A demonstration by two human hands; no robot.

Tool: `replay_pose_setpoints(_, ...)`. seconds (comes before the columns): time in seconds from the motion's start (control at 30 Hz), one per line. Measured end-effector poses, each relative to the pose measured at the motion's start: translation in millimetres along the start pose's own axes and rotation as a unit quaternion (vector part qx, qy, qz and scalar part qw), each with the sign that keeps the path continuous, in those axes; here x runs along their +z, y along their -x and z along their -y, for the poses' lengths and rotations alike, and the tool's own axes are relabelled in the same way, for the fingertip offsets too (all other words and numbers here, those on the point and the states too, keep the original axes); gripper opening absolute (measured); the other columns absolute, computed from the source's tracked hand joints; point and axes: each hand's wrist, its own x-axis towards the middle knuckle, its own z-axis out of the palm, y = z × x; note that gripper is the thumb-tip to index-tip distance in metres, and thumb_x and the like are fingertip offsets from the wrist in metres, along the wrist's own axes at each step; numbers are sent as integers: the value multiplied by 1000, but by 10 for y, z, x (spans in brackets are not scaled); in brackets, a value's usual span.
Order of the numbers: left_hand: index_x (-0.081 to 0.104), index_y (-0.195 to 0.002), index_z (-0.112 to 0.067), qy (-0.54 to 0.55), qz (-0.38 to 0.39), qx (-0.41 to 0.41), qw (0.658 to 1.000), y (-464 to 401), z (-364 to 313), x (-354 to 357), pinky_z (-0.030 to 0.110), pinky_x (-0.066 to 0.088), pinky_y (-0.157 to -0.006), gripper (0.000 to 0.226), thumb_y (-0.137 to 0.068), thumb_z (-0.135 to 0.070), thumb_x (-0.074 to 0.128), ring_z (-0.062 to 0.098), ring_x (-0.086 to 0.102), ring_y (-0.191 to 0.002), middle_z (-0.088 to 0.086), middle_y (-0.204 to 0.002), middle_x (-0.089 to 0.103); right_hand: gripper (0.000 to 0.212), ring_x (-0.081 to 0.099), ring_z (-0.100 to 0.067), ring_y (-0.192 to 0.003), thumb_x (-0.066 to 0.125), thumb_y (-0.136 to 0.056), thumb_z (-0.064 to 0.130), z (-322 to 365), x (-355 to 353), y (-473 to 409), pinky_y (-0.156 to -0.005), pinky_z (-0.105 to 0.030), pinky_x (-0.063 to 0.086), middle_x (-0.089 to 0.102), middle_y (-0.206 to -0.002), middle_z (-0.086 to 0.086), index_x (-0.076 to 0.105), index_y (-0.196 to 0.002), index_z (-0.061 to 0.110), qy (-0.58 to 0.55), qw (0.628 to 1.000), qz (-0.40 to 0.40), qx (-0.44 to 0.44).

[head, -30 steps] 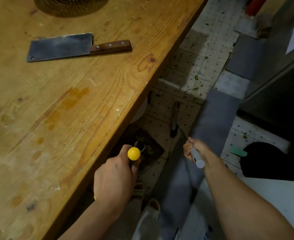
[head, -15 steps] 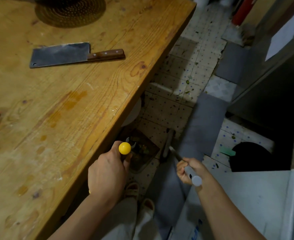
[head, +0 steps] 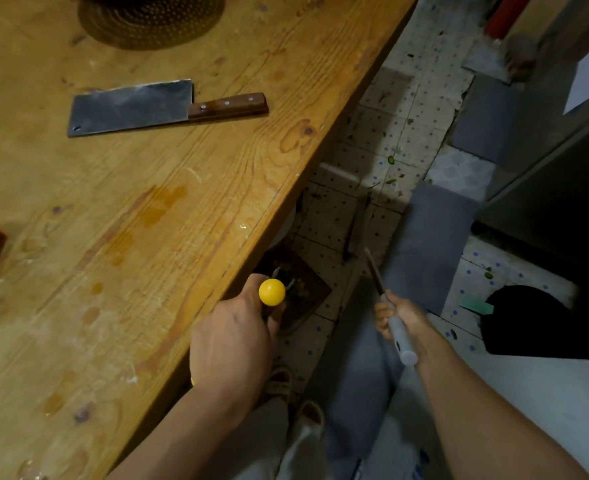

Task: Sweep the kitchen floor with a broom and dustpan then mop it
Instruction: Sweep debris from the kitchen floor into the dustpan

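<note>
hands as before, left hand (head: 234, 341) clenched on yellow-knobbed handle (head: 271, 292), right hand (head: 402, 317) grasping broom handle (head: 395, 327), broom head (head: 357, 230) now further toward 12 o'clock

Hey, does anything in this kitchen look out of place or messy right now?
Yes. Green and dark scraps are scattered over the tiled floor beside the wooden table. A cleaver lies loose on the table, handle toward its edge. An amber stain marks the wood nearer the person.
</note>
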Motion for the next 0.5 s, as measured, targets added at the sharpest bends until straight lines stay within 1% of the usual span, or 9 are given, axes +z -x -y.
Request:
replay_pose_setpoints(0.13, 40, -117, -36, 1, 10, 15, 1000, -120, -29, -24, 19, 25, -39, 30, -90, -37, 54, 4, 42, -53, -15, -63, 40, 28, 36, -6, -24, 35, -103, 26, 201, 5, 185, -29, -9, 29, 41, -38, 2, 37, -77, 15, 24, 999, -20, -37)
replay_pose_setpoints(0.23, 40, -117, -35, 14, 21, 25, 999, -216, -73, -59, 18, 23, -40, 28, -91, -37, 52, 4, 40, -54, -16, -64, 38, 28, 35, -6, -24, 36, -102, 25, 279, 51, 305, -29, -9, 30, 41, -37, 2, 38, -77, 16, 46, 997, -44, -43)
replay_pose_setpoints(0.3, 41, -116, -34, 23, 31, 28, 999, -286, -98, -80, 18, 23, -41, 27, -91, -38, 52, 6, 41, -56, -15, -67, 39, 27, 36, -7, -24, 36, -102, 24, 310, 65, 336, -28, -11, 30, 41, -37, 1, 39, -77, 15, 41, 997, -52, -33)
replay_pose_setpoints(0.4, 41, -115, -34, 32, 42, 41, 998, -381, -148, -94, 21, 29, -44, 26, -91, -37, 52, 11, 46, -60, -13, -71, 45, 28, 36, -8, -24, 36, -102, 24, 338, 32, 317, -28, -11, 31, 40, -36, 0, 38, -76, 15, 32, 998, -62, -8)
replay_pose_setpoints(0.5, 40, -116, -35, 30, 48, 45, 997, -467, -217, -91, 24, 36, -48, 28, -91, -38, 52, 13, 52, -63, -12, -73, 51, 32, 35, -8, -23, 33, -103, 23, 352, 23, 235, -29, -9, 30, 36, -34, 1, 35, -72, 17, 6, 999, -52, 14)
